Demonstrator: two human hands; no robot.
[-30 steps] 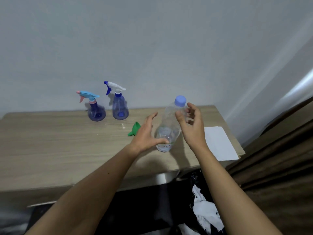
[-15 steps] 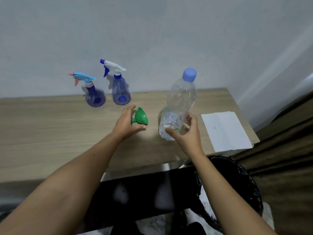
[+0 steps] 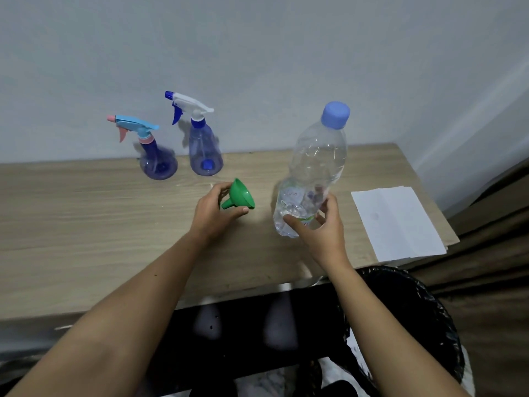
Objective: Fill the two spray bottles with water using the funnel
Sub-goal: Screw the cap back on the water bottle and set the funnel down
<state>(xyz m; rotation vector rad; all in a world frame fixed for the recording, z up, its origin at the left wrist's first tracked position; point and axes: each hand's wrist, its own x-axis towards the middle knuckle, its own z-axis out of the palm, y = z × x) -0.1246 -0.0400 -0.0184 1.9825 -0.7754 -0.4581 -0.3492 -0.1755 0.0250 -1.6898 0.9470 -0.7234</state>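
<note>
Presently the left hand (image 3: 213, 212) pinches the green funnel (image 3: 240, 194) just above the table (image 3: 86, 224); the right hand (image 3: 320, 227) grips the capped water bottle (image 3: 312, 173). Both spray bottles (image 3: 204, 150) stand capped behind. Recommended: unscrew one sprayer first, then seat the funnel spout upright.

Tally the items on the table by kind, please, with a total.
Spray bottles: 2, one with a light blue head, one with a white head
Water bottle: 1
Funnel: 1
Paper: 1
Total: 5
</note>
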